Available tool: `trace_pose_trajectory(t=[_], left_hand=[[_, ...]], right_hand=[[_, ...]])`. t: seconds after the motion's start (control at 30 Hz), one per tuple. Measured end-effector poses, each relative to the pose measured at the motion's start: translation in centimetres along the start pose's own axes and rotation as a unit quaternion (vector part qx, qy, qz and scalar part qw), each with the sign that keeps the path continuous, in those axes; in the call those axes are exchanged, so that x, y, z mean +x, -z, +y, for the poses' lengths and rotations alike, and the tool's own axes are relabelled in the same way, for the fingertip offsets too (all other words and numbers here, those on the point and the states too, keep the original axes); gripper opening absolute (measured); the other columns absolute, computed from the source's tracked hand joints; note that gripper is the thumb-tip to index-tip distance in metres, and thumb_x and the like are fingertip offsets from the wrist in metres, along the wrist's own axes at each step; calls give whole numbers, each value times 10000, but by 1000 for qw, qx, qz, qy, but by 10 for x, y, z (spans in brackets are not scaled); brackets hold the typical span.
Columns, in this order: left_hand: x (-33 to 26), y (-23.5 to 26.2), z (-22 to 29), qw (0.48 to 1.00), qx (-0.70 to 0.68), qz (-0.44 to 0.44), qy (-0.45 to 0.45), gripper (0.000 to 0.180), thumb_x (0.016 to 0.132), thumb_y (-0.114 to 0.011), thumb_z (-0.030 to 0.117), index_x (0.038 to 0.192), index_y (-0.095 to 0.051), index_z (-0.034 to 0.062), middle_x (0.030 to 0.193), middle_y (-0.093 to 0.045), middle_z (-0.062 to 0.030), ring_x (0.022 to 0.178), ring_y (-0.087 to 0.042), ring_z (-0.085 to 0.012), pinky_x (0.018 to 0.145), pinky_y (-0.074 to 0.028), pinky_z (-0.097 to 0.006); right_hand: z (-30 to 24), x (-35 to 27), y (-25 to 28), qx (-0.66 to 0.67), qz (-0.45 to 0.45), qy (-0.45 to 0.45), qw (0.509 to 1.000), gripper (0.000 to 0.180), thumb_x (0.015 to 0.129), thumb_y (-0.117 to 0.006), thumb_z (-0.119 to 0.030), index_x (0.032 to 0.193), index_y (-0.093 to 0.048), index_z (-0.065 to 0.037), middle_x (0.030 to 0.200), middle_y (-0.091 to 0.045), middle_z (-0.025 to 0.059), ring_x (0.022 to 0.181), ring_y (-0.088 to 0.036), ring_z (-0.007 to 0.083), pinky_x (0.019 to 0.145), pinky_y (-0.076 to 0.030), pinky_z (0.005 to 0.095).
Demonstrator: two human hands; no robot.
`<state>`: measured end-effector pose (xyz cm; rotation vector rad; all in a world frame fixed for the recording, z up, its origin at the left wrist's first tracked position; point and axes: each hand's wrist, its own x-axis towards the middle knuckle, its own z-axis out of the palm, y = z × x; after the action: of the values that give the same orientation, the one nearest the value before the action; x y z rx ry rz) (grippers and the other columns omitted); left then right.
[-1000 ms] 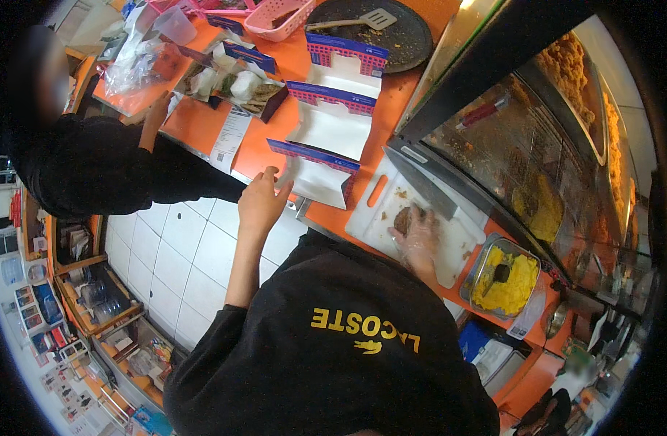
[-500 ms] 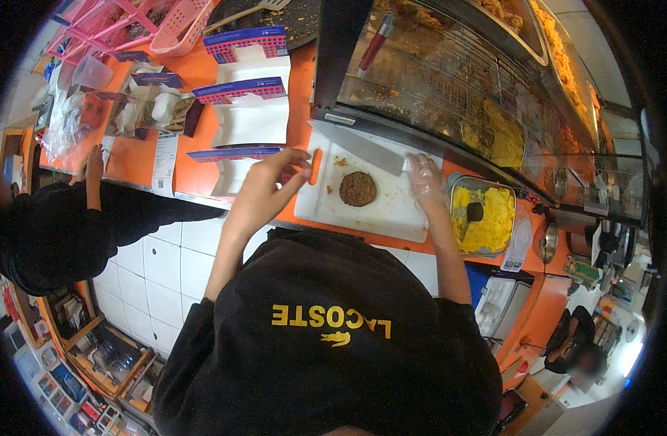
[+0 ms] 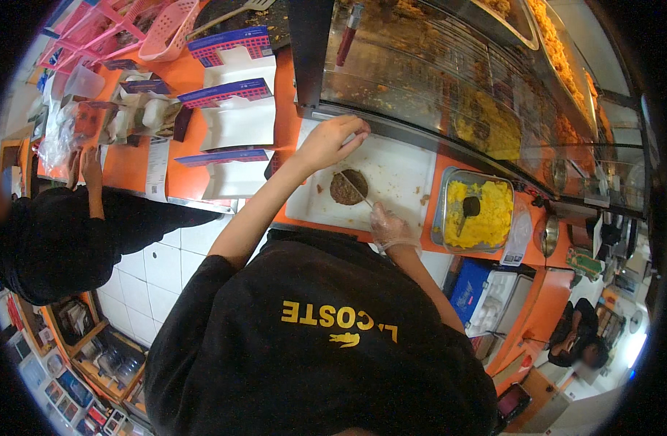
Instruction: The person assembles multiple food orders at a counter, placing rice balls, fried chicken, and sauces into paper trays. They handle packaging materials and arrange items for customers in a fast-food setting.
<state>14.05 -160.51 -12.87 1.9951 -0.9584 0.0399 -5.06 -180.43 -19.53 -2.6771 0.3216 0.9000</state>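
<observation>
A round brown meat patty (image 3: 343,195) lies on a white cutting board (image 3: 413,156) with crumbs scattered about it. My right hand (image 3: 393,225), in a clear plastic glove, is closed round the handle of a knife (image 3: 359,191). Its blade is seen nearly edge-on, lying across the patty; how deep it goes cannot be made out. My bare left hand (image 3: 335,140) hovers over the board's far side, beyond the patty. Its fingers are loosely bent and apart, with nothing visible in them.
Right of the board stands a metal tray (image 3: 436,218) of yellow food with a dark scoop (image 3: 470,206). A glass display case (image 3: 413,80) borders the far side. Open cardboard boxes (image 3: 235,123) stand at left. Another person's hands (image 3: 91,163) work farther left.
The knife has come from the board's far edge onto the patty, its blade turned from flat to edge-on. My right hand moved nearer and left; my left hand reached right over the board.
</observation>
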Motion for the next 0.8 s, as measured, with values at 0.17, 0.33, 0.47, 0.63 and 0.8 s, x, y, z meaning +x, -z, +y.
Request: trace_pose_trajectory(t=[0.17,0.33,0.47,0.63,0.8], left_hand=[[-16,-42,-45,993,10,-115,24,252,901,-516,241,989,-590,17,972,-608,-174,930,-587,-361,833,-476,-436],[-16,-40,-48,992,49,-114,34,253,884,-497,214,1017,-577,15,984,-607,-177,939,-589,-364,846,-475,-443],[-14,-40,-59,989,70,-133,-1,241,878,-496,191,1014,-577,10,973,-608,-171,925,-593,-360,835,-480,-438],[-5,-24,-42,987,67,-142,23,248,874,-512,201,1037,-583,28,1010,-612,-167,935,-596,-356,834,-484,-432],[-15,-16,-26,994,42,-95,32,250,871,-528,209,1053,-585,47,1046,-597,-163,1005,-571,-357,870,-475,-430]], right_hand=[[-39,-24,59,197,-83,-90,973,476,901,-448,-491,785,-611,-59,587,-559,96,665,-637,277,633,-477,406],[-27,4,16,197,-61,-159,965,589,863,-421,-593,815,-678,-66,616,-604,121,618,-624,269,668,-475,420],[-1,35,-51,82,140,51,986,637,847,-406,-617,870,-687,-46,732,-637,228,670,-635,326,734,-473,451],[-42,7,39,157,-45,-131,978,653,848,-401,-612,972,-666,-28,835,-642,271,846,-637,402,806,-458,465],[-59,-30,57,198,-51,-128,970,729,846,-351,-646,1020,-659,-9,915,-656,255,948,-622,395,858,-437,451]])
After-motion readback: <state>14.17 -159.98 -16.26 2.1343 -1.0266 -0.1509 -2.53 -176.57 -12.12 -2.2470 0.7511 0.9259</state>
